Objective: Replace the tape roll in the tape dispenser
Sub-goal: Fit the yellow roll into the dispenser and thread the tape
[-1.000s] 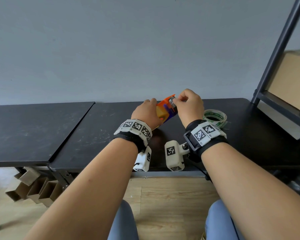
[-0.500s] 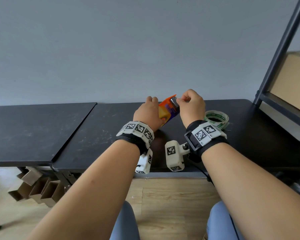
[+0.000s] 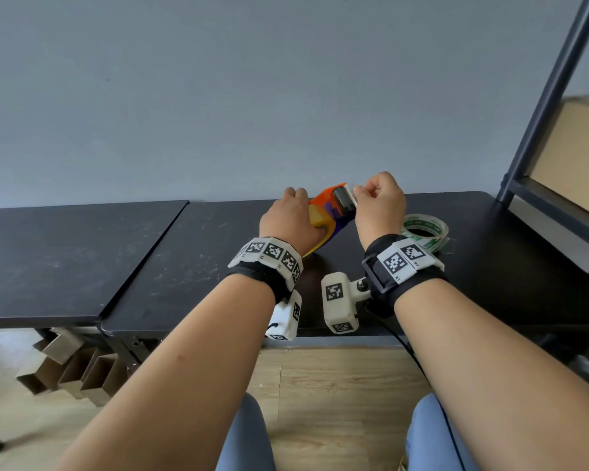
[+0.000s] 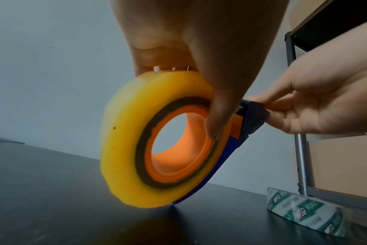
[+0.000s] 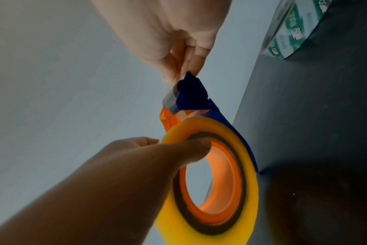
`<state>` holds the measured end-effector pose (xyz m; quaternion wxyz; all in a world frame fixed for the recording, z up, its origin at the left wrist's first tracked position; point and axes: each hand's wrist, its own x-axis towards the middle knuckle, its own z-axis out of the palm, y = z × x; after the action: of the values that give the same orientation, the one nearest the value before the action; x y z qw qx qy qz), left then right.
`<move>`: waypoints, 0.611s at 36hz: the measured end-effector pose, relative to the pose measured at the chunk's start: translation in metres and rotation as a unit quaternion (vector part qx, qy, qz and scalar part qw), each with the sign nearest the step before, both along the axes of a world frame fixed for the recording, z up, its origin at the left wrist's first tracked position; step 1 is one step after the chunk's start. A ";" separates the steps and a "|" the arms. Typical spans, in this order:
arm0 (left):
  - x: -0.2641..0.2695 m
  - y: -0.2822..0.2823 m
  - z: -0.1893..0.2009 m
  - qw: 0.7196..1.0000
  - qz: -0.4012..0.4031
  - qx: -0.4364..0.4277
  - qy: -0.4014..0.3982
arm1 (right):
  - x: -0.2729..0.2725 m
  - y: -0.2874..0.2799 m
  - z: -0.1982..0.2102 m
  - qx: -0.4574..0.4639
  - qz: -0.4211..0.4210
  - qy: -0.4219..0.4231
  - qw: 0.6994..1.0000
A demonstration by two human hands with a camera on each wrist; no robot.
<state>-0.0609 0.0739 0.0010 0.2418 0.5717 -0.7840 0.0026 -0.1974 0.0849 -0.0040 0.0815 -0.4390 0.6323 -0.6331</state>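
An orange and blue tape dispenser (image 3: 332, 210) stands tilted on the black table (image 3: 198, 260), its lower edge touching the top. A yellow tape roll (image 4: 128, 149) sits on its orange hub (image 5: 222, 190). My left hand (image 3: 291, 220) grips the roll and dispenser, thumb across the roll's inner ring (image 4: 218, 119). My right hand (image 3: 380, 207) pinches at the dispenser's upper tip by the grey roller (image 5: 172, 97); whether it holds a tape end I cannot tell. A green and white tape roll (image 3: 425, 232) lies flat on the table to the right.
A dark metal shelf frame (image 3: 538, 107) rises at the right with a cardboard box (image 3: 572, 154) on it. A second black table (image 3: 65, 253) adjoins on the left. Cardboard dividers (image 3: 72, 368) lie on the wooden floor beneath.
Both hands and the dispenser stay in about the same place. My right hand's fingertips have shifted a little at the dispenser's tip, and the grey roller shows more.
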 end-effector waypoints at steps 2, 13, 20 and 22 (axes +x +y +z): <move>0.001 -0.001 0.000 1.000 -0.004 0.005 0.004 | 0.001 0.000 0.001 -0.006 -0.002 -0.033 0.999; 0.007 -0.004 -0.001 0.999 -0.027 0.039 0.003 | 0.000 0.001 0.011 0.008 0.028 -0.074 0.997; 0.007 -0.002 0.002 0.998 -0.035 0.052 0.030 | -0.001 0.004 0.011 0.020 0.060 -0.107 0.992; 0.007 -0.003 0.003 0.996 -0.034 0.065 0.047 | -0.001 0.006 0.013 0.026 0.075 -0.128 0.989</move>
<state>-0.0535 0.0705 0.0037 0.2407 0.5584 -0.7895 -0.0831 -0.1985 0.0909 0.0091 0.2201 -0.3981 0.5985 -0.6595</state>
